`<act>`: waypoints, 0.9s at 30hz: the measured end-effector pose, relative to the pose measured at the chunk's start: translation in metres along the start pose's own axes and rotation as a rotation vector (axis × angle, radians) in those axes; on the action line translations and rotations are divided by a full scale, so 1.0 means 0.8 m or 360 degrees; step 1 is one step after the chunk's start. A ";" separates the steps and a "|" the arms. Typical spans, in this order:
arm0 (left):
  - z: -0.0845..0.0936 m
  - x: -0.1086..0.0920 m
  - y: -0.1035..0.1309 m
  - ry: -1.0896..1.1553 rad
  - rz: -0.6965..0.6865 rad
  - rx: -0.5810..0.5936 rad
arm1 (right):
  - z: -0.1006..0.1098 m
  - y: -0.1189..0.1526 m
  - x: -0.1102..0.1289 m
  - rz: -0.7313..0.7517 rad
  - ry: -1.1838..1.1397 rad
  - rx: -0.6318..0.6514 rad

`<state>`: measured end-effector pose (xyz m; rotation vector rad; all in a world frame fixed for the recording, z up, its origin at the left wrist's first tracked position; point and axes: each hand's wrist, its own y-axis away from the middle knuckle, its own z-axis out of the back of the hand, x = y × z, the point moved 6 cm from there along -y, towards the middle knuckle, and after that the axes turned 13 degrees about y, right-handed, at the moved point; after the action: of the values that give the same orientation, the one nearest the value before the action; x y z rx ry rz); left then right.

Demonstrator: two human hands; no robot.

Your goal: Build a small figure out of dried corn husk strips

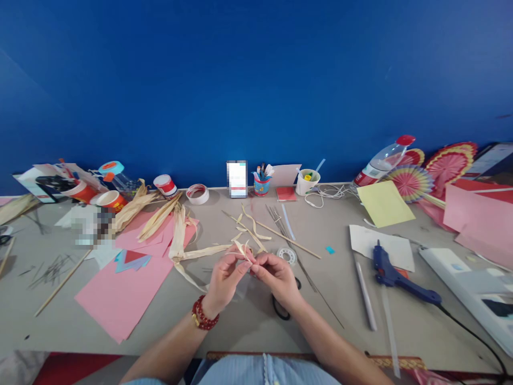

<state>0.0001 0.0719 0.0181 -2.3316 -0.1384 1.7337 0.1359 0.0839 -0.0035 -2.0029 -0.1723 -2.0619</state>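
My left hand [224, 279] and my right hand [279, 276] meet above the table's middle, both closed in a pinch. Between their fingertips is a small pale corn husk piece [242, 248], its narrow ends sticking up. A long husk strip [206, 251] runs from a bundle of dried corn husk [178, 235] to behind my left hand. Beyond my fingers lie several thin cut husk strips [245, 227]. A clear tape roll [286, 256] sits just past my right hand. Black scissor handles [281, 309] show partly beneath my right wrist.
Pink paper sheets [128, 299] lie left, with a thin stick [64, 280] alongside. Wires and a wooden stick [294, 244] stretch across the centre right. A blue glue gun [388, 272] rests right, its cord reaching the front edge. A phone [237, 179] stands against the blue wall.
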 end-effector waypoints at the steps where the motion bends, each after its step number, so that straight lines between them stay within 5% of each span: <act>1: 0.002 0.002 0.001 0.0000 0.0003 -0.0019 | 0.000 0.000 0.000 0.0000 -0.0007 -0.0003; 27: 0.003 0.004 0.001 0.0032 0.0037 0.0018 | -0.001 0.000 -0.004 0.0009 -0.0101 0.0017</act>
<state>-0.0013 0.0719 0.0142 -2.3514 -0.0982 1.7166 0.1354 0.0843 -0.0065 -2.0613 -0.1894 -1.9913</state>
